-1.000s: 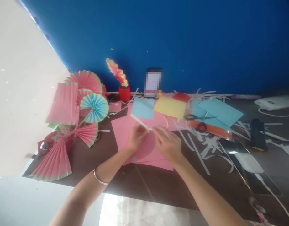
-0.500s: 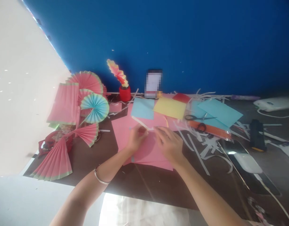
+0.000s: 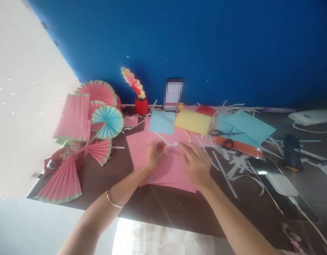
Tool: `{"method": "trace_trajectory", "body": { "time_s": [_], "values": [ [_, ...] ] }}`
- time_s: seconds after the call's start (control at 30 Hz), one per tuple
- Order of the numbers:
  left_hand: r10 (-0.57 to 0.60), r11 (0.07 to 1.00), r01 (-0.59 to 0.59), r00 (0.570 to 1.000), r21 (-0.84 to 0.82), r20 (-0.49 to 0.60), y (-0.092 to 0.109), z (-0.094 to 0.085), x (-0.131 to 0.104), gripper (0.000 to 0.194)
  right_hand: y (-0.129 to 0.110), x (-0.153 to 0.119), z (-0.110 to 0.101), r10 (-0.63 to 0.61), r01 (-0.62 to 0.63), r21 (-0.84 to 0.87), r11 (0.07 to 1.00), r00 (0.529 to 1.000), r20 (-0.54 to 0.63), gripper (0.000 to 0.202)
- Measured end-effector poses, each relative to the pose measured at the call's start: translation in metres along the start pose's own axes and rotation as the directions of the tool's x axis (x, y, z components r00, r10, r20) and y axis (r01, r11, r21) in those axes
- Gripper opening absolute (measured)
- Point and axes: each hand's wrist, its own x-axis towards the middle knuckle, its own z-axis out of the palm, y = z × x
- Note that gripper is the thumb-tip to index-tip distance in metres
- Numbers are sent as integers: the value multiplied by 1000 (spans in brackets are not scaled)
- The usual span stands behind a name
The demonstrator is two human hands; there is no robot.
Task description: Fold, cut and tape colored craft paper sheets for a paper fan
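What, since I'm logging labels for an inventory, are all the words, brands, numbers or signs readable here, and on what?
No text can be read.
Upright screen: pixelated, unreadable.
White device: faint mark, too small.
Black object: pale mark, too blurred.
Purple object: any print too blurred.

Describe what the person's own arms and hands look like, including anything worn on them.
Both the left hand and right hand are bare, without gloves. A thin, silver-coloured bangle circles the left forearm. The right forearm shows no jewellery, and no sleeves are visible.
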Motion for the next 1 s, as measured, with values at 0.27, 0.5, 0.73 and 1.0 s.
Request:
{"method": "trace_trajectory", "body": {
  "time_s": [0.27,0.5,0.73,1.0],
  "values": [
    [42,997,-41,999,67,-7,1,-1,-2,14,1,0,0,16,-16,-1,1000,1000,-1,22],
    [34,993,-33,999,114,-6,0,-1,-2,14,2,-1,0,12,-12,8,1000,1000,-15,24],
    [44,993,-44,999,113,5,0,-1,-1,16,2,0,-1,21,-20,5,1000,999,-32,23],
    [27,998,-27,1000,60,2,-1,-2,-2,21,5,-1,-3,52,-52,5,999,997,-58,25]
  ]
}}
